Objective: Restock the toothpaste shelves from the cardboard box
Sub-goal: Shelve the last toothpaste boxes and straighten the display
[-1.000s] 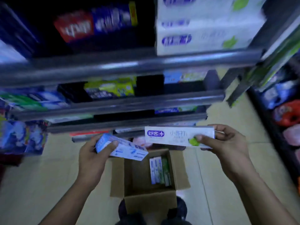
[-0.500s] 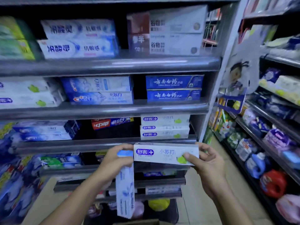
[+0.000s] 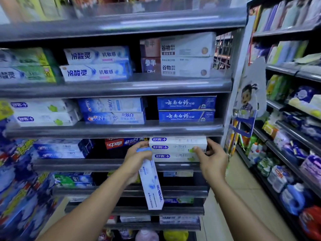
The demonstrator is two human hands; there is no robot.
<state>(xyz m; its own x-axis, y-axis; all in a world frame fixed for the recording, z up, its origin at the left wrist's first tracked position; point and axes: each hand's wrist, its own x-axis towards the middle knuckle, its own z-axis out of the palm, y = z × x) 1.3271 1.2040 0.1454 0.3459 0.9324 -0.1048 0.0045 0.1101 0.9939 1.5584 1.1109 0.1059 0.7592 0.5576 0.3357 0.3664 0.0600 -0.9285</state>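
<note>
My right hand (image 3: 211,161) grips the right end of a white toothpaste box with a green spot (image 3: 177,147). That box lies level in a stack of like white boxes (image 3: 173,156) on the third shelf (image 3: 112,165) down, at its right end. My left hand (image 3: 137,158) holds a light-blue and white toothpaste box (image 3: 151,185) by its top end, so it hangs upright in front of the lower shelves. The left hand's fingers also touch the left end of the white box. The cardboard box is out of view.
The shelves above hold rows of toothpaste boxes, among them blue boxes (image 3: 186,109) and Crest boxes (image 3: 112,111). A red box (image 3: 119,143) sits left of the white stack. A second rack with bottles and packs (image 3: 286,171) lines the right side of the aisle.
My view has swung up from the cardboard box on the floor to the shelves. Both hands rose; the right hand carried the white box up onto the stack on the third shelf.
</note>
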